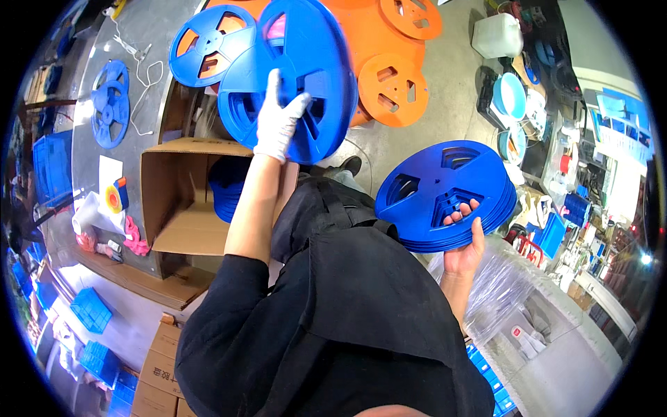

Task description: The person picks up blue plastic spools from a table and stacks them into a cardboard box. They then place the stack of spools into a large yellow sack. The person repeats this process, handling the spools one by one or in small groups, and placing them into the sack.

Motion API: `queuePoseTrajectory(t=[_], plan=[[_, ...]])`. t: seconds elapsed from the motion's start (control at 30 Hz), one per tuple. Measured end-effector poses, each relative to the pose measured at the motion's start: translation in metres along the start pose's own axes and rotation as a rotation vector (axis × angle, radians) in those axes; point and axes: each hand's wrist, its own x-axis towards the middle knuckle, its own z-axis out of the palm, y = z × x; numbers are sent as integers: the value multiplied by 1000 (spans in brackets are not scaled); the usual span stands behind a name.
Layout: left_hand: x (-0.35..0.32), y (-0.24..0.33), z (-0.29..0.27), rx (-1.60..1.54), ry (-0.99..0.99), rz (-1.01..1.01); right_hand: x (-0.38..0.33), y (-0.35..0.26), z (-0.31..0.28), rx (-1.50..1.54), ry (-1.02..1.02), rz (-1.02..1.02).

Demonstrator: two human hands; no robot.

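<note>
Our gloved left hand point(279, 119) has its fingers clamped on one blue reel point(292, 76) above the open cardboard box point(182, 208), while our bare right hand point(464, 247) grips a stack of blue reels point(445, 194).

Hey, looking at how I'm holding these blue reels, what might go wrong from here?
The stack of blue reels rests on your bare right hand alone, so it may tip or slide off. The single blue reel in your gloved left hand is gripped at one edge, above the open cardboard box, and might slip.
</note>
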Motion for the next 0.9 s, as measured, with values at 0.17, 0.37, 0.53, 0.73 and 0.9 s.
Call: queuePoseTrajectory(t=[0.17, 0.37, 0.53, 0.73, 0.9], plan=[[25, -30, 3, 903, 272, 44, -2, 2, 17, -145, 185, 22], [40, -59, 11, 1257, 248, -16, -1, -18, 7, -50, -24, -60], [9, -23, 35, 877, 219, 562, -3, -33, -25, 313, -182, -136], [-69, 71, 75, 387, 23, 790, 8, -38, -19, 569, -323, -92], [-99, 91, 122, -11, -452, 351, 12, -30, 9, 205, -353, 2]])
